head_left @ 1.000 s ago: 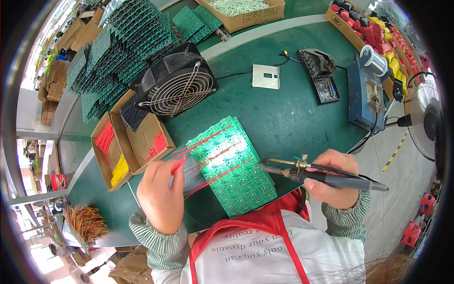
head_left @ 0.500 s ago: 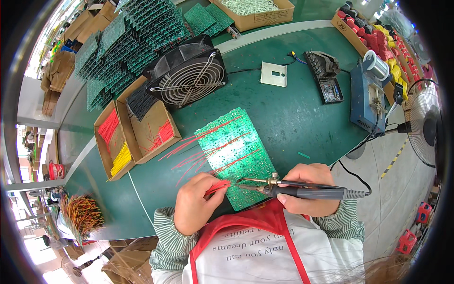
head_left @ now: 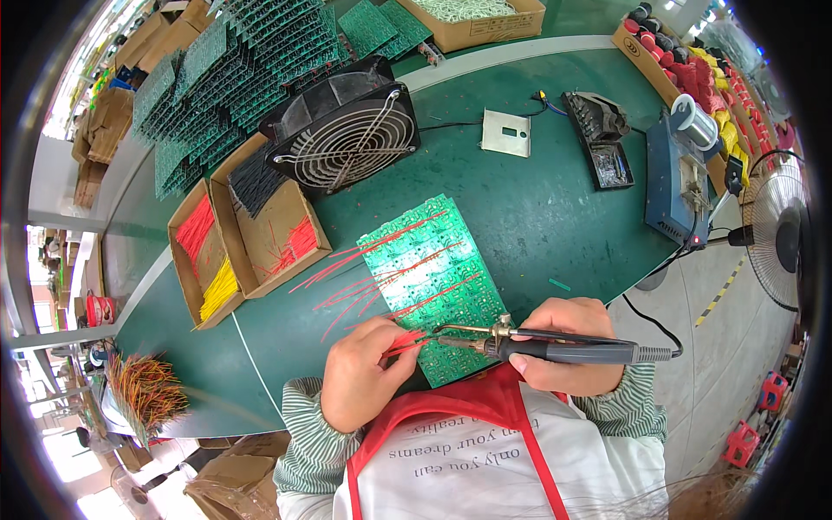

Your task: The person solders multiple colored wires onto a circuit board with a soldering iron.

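Observation:
A green circuit board panel (head_left: 461,303) lies at a slant on the table before me. Rows of red wires (head_left: 407,276) are attached to it, their loose ends trailing off its left side. My left hand (head_left: 364,373) pinches a small bunch of red wires (head_left: 404,345) over the board's lower left edge, tips pointing right. In my right hand (head_left: 568,334) is a soldering iron (head_left: 563,351), with a thin metal guide tube fixed along its top. The iron's tip meets or nearly meets the wire ends; which one, I cannot tell.
A black fan (head_left: 347,130) stands behind cardboard trays (head_left: 251,290) of red, yellow and black wires. Green boards (head_left: 251,69) are stacked at the back left. A blue soldering station (head_left: 672,182) with a solder spool (head_left: 693,121) sits at the right, near a black iron holder (head_left: 598,130).
My left hand has shifted slightly right, bringing the red wire ends closer to the iron's tip. My right hand and the iron stay nearly where they were.

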Demonstrator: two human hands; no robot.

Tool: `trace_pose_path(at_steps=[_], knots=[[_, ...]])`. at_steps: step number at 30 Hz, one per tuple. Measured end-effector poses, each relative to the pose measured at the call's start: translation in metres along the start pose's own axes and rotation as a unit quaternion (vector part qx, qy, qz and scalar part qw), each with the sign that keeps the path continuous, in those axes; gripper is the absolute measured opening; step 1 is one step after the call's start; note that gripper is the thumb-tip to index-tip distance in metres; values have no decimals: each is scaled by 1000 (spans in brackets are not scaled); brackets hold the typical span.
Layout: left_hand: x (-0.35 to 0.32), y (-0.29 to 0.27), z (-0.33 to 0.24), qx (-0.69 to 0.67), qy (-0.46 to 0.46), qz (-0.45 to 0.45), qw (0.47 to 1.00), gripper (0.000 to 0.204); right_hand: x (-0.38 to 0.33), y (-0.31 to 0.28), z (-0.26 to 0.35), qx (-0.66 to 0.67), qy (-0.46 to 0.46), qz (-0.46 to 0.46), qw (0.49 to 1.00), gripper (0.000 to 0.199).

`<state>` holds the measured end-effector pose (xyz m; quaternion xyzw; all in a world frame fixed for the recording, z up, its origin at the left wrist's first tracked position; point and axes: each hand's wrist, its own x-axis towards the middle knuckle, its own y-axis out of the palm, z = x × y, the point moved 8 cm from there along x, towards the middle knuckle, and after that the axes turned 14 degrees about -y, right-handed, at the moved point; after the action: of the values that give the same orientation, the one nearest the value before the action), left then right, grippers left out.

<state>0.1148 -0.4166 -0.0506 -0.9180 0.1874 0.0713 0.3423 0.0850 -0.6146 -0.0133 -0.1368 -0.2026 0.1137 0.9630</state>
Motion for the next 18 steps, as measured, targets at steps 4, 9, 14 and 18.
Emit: trace_pose_path(at_steps=[4,9,14,18], knots=[[0,0,0,2,-10,7,1000,12,0,-5,1,8,4,-11,1000,17],[-1,-27,10,19,-17,-51,998,9,-3,-11,4,-25,-7,-16,1000,16],[-15,-88,7,126,-95,-301,941,7,-11,-17,5,-23,-2,-35,999,16],[-12,-22,-18,112,38,-108,987,8,-15,-21,5,-36,-7,-40,999,16]])
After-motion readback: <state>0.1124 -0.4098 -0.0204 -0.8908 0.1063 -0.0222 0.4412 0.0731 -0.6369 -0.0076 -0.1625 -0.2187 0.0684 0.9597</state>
